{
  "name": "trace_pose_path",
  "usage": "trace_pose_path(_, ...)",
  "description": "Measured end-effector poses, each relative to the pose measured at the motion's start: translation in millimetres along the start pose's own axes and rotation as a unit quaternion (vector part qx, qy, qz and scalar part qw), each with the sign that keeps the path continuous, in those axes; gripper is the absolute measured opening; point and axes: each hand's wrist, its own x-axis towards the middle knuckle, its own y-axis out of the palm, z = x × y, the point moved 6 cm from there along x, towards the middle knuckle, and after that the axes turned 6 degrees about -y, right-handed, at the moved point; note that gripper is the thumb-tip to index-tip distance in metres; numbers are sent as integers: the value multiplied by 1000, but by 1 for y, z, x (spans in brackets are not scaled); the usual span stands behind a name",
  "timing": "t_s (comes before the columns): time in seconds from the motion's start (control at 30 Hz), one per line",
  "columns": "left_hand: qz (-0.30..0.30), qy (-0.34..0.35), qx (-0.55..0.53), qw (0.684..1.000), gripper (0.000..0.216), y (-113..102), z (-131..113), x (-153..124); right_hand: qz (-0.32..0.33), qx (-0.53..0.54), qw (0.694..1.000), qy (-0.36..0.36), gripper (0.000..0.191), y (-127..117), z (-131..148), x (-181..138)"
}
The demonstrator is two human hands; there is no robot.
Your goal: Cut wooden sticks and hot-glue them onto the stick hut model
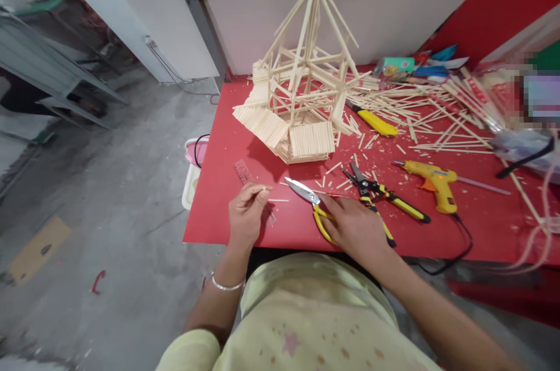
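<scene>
Where the left hand (247,213) is: about 9 o'clock from the scissors (301,189), with 12 pointing away from the wearer. Grip is thumb against fingertips, pinching what looks like a pale bit of stick (264,189) — mostly hidden, so no idea how long.
Short stick (279,200): 3 o'clock from those fingertips, just beside them. Can't tell if it's held or lying on the red table (210,207).
Right hand (356,228): about 4 o'clock from the blades, grip curled over the yellow handles. One loop shows, the other's covered, so can't say which fingers are through. Blades look together, tip toward 10.
Stick frame (298,56): 12 o'clock from the scissors, standing on the table, peaked top, flat stick panels (311,139) around the base.
Frame handling: I'd guess light, stiff but fragile at the joints — take it low with both hands, by the base ring, never the peak or panels.
Stick handling: probably feather-light, dry, stiff, easy to snap; pinch near the middle.
Tools: snips (367,186) and glue gun (431,175) around 3 o'clock, yellow knife (377,122) at 2.
Loose sticks (406,105): piled beyond the knife, roughly 2 o'clock.
</scene>
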Motion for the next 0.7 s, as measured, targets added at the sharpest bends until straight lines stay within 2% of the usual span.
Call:
trace_pose_path(0.1, 21, -63, -107, 992, 22, 12, 3, 0, -72, 28, 997, -20, 33, -17, 4, 4)
trace_pose_path(0.2, 39, -90, -151, 984, 24, 24, -3, -2, -154, 143, 977, -33, 27, -42, 11, 10)
trace_pose_path(0.27, 48, -100, -162, 981, 24, 30, -7, -3, -183, 262, 947, -31, 24, -54, 16, 18)
trace_pose_path(0.37, 63, -115, -162, 978, 22, 38, -8, -3, -181, 413, 893, -15, 23, -61, 21, 35)
trace_pose_path(0.5, 76, -119, -105, 984, 22, 46, -8, -2, -203, 494, 846, 1, 19, -66, 18, 54)
trace_pose_path(0.6, 129, -112, -38, 985, 22, 56, -16, -2, -216, 495, 842, -3, 18, -71, 13, 64)
trace_pose_path(0.7, 179, -86, -8, 980, 25, 65, -31, 2, -224, 459, 859, -9, 20, -80, 11, 70)
